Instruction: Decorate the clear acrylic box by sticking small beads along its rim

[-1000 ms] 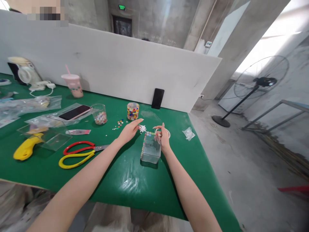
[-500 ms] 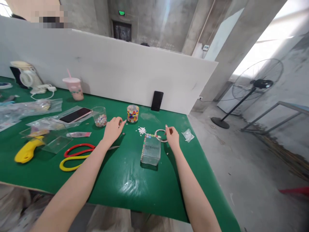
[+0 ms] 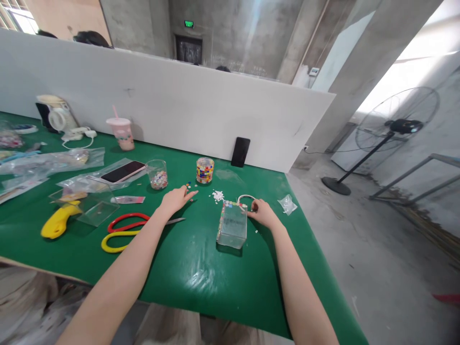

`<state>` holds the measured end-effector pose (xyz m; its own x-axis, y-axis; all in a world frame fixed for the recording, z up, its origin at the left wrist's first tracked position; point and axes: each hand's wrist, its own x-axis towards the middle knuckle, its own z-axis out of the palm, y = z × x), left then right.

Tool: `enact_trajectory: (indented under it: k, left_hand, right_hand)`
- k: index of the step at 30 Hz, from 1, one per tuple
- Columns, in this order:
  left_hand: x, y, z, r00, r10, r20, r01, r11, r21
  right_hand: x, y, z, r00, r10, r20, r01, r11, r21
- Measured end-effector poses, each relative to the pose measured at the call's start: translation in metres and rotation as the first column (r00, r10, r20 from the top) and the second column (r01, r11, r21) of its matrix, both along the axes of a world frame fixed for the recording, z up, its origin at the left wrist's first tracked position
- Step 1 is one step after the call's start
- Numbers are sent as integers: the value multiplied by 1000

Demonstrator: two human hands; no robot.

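Note:
A clear rectangular glass container [image 3: 233,229] lies on the green table, with small coloured mosaic tiles along its far rim and left edge. My right hand [image 3: 264,213] is beside its far right corner, fingers curled around a thin white ring [image 3: 246,196], like a narrow tape roll. The hand hides part of the ring. My left hand [image 3: 175,200] rests low over the table, fingers stretched and apart, with a few loose coloured tiles [image 3: 189,185] just beyond its fingertips. Between the hands is a small pile of white tiles [image 3: 217,195]. A tile-covered round jar [image 3: 204,171] stands behind it.
A clear cup of tiles [image 3: 158,178], red-and-yellow scissors [image 3: 125,235], a yellow-handled tool [image 3: 59,220] and a phone [image 3: 123,171] are on the left. Another phone [image 3: 240,152] leans on the white partition [image 3: 179,100]. A small plastic bag [image 3: 287,204] lies near the right edge.
My right hand has lowered slightly with the ring, its fingers more curled. My left hand's fingers have spread, and coloured tiles show beyond them. The view has shifted left.

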<state>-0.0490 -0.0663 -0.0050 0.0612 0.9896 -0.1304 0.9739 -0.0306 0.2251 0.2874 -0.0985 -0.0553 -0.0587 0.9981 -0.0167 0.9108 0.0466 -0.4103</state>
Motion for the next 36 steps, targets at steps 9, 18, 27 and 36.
enact_trajectory:
  k: [9,18,27,36]
  left_hand:
    - [28,-8,-14,1000,17,-22,-16,1000,18]
    - [19,-6,0,929,114,352,-145,987,63]
    - [42,-21,21,441,-66,895,-84,990,114]
    - [50,-43,43,87,-153,984,-63,985,159]
  right_hand:
    - [-20,-8,12,999,-12,44,13,999,-29]
    - [-16,-5,19,890,-163,-427,220,972,87]
    - [-39,-24,70,630,130,-765,257,895,364]
    - [-99,-65,93,487,330,-808,198,860,471]
